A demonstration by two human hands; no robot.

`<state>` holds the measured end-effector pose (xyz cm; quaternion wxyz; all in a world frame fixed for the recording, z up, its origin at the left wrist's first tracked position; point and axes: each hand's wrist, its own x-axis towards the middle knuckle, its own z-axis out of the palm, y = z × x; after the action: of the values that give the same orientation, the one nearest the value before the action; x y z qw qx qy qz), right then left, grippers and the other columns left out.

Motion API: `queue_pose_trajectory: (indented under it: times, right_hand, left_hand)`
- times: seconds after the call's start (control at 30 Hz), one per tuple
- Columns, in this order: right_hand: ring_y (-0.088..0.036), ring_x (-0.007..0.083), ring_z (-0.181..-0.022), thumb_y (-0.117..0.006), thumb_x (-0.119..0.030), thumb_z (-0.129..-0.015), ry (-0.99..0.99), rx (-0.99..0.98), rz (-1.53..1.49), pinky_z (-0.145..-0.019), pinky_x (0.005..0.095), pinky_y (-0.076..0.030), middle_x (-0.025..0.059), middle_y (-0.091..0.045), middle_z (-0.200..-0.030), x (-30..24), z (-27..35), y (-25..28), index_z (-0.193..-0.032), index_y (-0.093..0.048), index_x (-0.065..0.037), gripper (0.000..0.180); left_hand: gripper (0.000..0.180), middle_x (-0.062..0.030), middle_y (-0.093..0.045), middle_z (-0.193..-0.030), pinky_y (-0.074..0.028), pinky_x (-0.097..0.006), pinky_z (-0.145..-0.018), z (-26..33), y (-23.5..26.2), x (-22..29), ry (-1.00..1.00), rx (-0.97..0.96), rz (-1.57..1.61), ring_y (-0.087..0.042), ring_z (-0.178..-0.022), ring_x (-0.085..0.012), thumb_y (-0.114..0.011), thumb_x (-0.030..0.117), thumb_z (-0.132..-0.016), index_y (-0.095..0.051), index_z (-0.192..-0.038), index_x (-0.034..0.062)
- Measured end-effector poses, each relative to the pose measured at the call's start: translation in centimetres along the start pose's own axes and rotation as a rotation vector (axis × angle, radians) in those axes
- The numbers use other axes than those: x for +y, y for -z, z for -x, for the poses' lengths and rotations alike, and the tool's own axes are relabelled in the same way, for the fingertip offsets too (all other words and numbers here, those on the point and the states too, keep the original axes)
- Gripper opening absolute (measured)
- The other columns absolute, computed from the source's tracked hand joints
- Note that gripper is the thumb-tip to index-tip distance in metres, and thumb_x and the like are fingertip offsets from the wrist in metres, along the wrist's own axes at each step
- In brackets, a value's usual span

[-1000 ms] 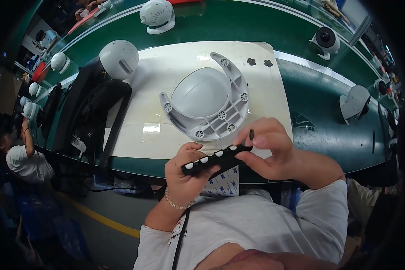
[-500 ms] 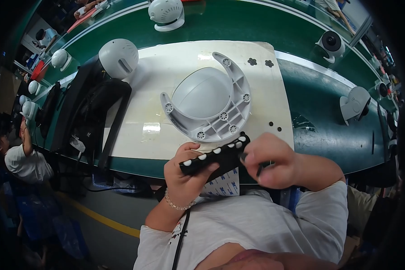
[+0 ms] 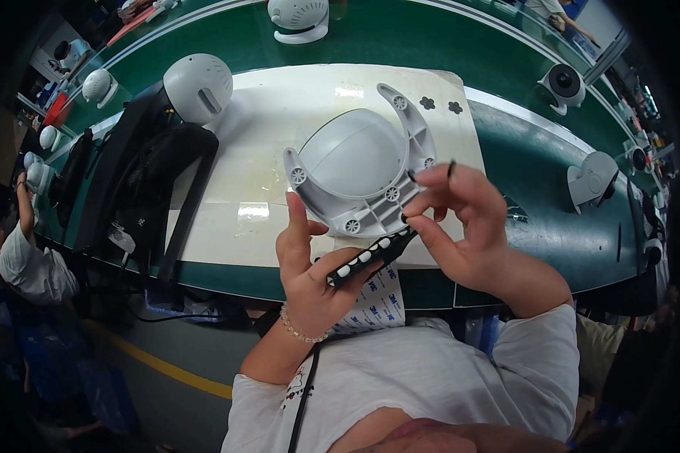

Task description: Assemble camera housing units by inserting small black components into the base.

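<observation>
Tilted in my left hand (image 3: 307, 273) is a black sheet of adhesive pads (image 3: 395, 246), with a row of white round spots along its folded edge. Its printed white backing (image 3: 376, 300) hangs below. My left index finger stretches toward the rim of a white crescent-shaped base (image 3: 331, 214), which has several round wheel-like recesses and cradles a smooth white rounded body (image 3: 353, 153). Over the base's right side, my right hand (image 3: 472, 234) pinches a small black round pad (image 3: 405, 219) at the sheet's upper end. Further small black pieces cling to its other fingertips.
White mat (image 3: 242, 174) lies under the base on a green table. Black flower-shaped pieces (image 3: 455, 107) are at its far right. To the left stand a white rounded device (image 3: 198, 89) and black cases (image 3: 121, 192). Another white device (image 3: 593, 181) stands right. Co-workers are at the far left.
My right hand has moved up over the base's edge, its fingers spreading from a tighter curl. My left index finger has stretched out. The base sits slightly further right.
</observation>
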<state>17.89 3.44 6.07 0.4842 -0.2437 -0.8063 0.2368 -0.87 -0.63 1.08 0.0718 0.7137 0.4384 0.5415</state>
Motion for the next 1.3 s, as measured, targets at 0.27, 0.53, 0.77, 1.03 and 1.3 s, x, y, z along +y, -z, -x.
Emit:
queue_pose_trajectory:
  times: [0.27, 0.53, 0.77, 1.03, 1.3]
  right_hand:
    - [-0.061, 0.0239, -0.081, -0.06, 0.0, -0.067, 0.397, -0.114, 0.438, -0.059, 0.0277, -0.047, 0.0127, -0.057, -0.105, -0.5, 0.6, 0.7, -0.103, -0.048, -0.014, 0.041]
    - [-0.052, 0.0143, -0.081, -0.058, 0.007, -0.074, 0.051, -0.031, 0.023, -0.075, 0.0288, -0.041, 0.0136, -0.051, -0.101, 0.1, -2.4, 0.6, -0.122, -0.024, -0.006, 0.06]
    - [-0.053, 0.0119, -0.077, -0.054, 0.003, -0.079, -0.253, -0.157, 0.068, -0.08, 0.0278, -0.037, 0.012, -0.054, -0.099, -0.1, -2.4, 0.5, -0.12, -0.026, -0.005, 0.051]
    - [-0.055, 0.0164, -0.098, -0.063, 0.0, -0.07, 0.194, -0.012, 0.555, -0.089, 0.0426, -0.022, -0.0028, -0.06, -0.092, 0.4, -0.8, 0.2, -0.111, -0.04, -0.012, 0.048]
    - [-0.054, 0.0133, -0.081, -0.053, 0.003, -0.077, -0.079, -0.001, 0.121, -0.088, 0.0379, -0.024, 0.0025, -0.058, -0.082, 0.3, -1.9, 0.0, -0.117, -0.03, -0.005, 0.046]
  left_hand:
    - [0.031, -0.0201, -0.026, -0.138, -0.036, -0.028, -0.077, 0.1, -0.5, 0.0, 0.007, 0.033, -0.037, -0.046, -0.086, -0.0212, -0.078, 0.009, -0.05, -0.066, -0.079, 0.0136]
    - [0.024, -0.0214, -0.028, -0.137, -0.036, -0.027, -0.077, 0.0, -0.7, 0.1, 0.013, 0.038, -0.067, -0.045, -0.088, -0.0216, -0.077, 0.012, -0.053, -0.066, -0.074, 0.012]
    - [0.024, -0.0215, -0.028, -0.137, -0.036, -0.027, -0.078, 0.2, -0.7, 0.0, 0.034, 0.023, -0.074, -0.045, -0.092, -0.0223, -0.075, 0.009, -0.052, -0.066, -0.073, 0.0121]
    - [0.023, -0.0207, -0.028, -0.137, -0.035, -0.027, -0.079, 0.0, -0.9, 0.1, 0.042, 0.041, -0.086, -0.045, -0.091, -0.0216, -0.074, 0.008, -0.051, -0.066, -0.072, 0.0119]
    - [0.023, -0.0212, -0.026, -0.138, -0.035, -0.029, -0.08, 0.0, -0.8, 0.2, 0.031, 0.023, -0.093, -0.044, -0.087, -0.0219, -0.077, 0.008, -0.053, -0.063, -0.07, 0.0093]
